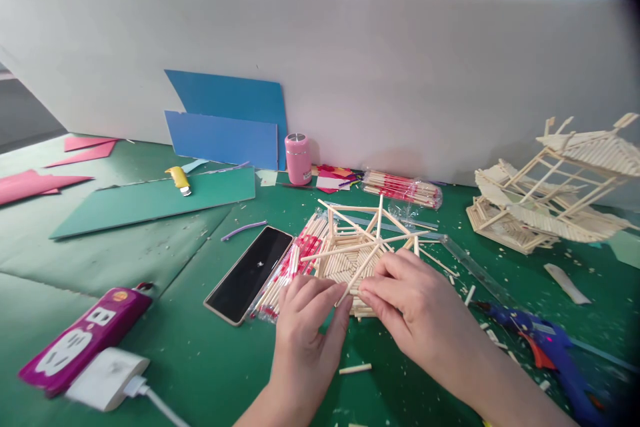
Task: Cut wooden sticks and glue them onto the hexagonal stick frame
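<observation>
A small model frame of thin wooden sticks (345, 265) stands in front of me, its base a spiral of sticks and its open top made of sticks meeting at one point. My left hand (310, 327) pinches the near lower end of one slanting wooden stick (359, 273) between thumb and forefinger. At the frame's near right side, my right hand (417, 297) has its thumb and fingers pressed together; what they grip is hidden. A short cut stick (355, 369) lies on the green table just below the hands.
Left of the frame are a phone (250, 273), packed sticks (295, 257) and a purple power bank (85, 340). At right lie a blue glue gun (550, 340) and a larger stick model (555, 193). A pink flask (299, 160) stands behind, near a white partition (380, 80).
</observation>
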The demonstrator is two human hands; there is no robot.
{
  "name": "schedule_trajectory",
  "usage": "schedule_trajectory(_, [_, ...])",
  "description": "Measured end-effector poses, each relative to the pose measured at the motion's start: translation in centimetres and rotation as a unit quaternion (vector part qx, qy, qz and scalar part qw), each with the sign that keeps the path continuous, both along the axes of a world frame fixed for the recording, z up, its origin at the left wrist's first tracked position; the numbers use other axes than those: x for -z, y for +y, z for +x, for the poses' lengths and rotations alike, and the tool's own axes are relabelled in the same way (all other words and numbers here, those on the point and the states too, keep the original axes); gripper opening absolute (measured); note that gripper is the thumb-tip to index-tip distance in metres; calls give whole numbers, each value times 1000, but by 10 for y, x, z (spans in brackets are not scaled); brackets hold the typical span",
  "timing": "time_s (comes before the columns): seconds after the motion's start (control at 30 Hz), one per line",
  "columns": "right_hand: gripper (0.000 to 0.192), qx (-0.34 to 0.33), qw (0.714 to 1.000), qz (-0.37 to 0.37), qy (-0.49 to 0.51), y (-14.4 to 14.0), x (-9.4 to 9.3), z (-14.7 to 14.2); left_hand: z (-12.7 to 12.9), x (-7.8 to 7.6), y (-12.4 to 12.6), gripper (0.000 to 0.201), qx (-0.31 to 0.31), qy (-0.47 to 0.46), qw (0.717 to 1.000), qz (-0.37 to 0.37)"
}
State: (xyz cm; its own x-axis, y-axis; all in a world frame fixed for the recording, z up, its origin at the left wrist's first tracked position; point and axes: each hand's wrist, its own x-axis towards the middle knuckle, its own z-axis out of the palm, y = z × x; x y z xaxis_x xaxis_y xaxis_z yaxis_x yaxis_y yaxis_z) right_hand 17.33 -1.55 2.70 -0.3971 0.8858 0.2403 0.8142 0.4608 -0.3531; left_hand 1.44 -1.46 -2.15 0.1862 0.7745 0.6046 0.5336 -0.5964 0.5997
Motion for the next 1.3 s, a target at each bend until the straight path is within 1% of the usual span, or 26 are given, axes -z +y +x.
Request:
schedule_trajectory(0.17, [23,0,1000,13,3,0,0,0,1,0,1,10,2,-4,1000,5])
schedule_trajectory(0.37, [22,-2,1000,-3,7,-1,0,1,1,-1,2,13,7,-14,999,29])
schedule_trajectory(0.53, [21,1,1000,-15,2,-3,0,2,1,0,2,12,7,-10,1000,26])
schedule_trajectory(0.73, [15,9,1000,6,12,-4,2,4,-1,3,0,14,-6,15,1000,27])
schedule_trajectory(0.83, [16,8,1000,15,6,-4,3,4,-1,5,0,15,5,2,999,34])
schedule_trajectory(1.03, [18,-5,998,58,16,-3,9,3,0,7,3,15,18,-13,998,54])
schedule_trajectory(1.3, [18,1,998,60,23,-3,11,4,1,7,4,13,20,-13,999,45])
